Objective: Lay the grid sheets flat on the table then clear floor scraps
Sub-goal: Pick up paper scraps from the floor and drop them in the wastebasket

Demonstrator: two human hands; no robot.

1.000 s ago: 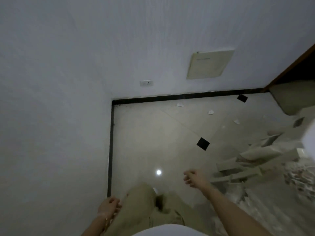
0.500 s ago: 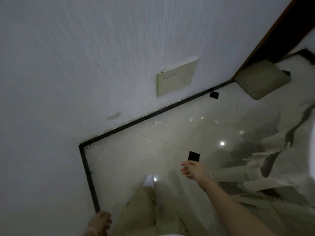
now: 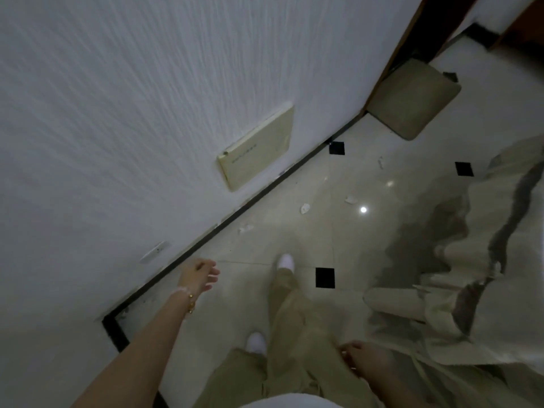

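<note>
Small white paper scraps lie on the glossy tiled floor near the wall: one scrap (image 3: pixel 305 208), another scrap (image 3: pixel 351 199) and a third scrap (image 3: pixel 245 229) close to the black skirting. Large crumpled pale sheets (image 3: pixel 477 293) are heaped on the floor at the right. My left hand (image 3: pixel 200 274) hangs out in front at the left with loosely curled fingers, holding nothing. My right hand (image 3: pixel 365 362) hangs low beside my leg, fingers relaxed and empty. Both hands are well above the floor and apart from the scraps.
A white wall with a cream panel (image 3: pixel 257 148) and a socket (image 3: pixel 156 252) fills the left. Black skirting (image 3: pixel 265 187) runs along its foot. A brown door frame (image 3: pixel 409 39) and a beige mat (image 3: pixel 412 98) are at the upper right. My legs and white shoes (image 3: pixel 286 262) stand mid-floor.
The view has swung further right and tilted. My left arm has swung forward into view, and my right hand has dropped back beside my leg as I step forward.
</note>
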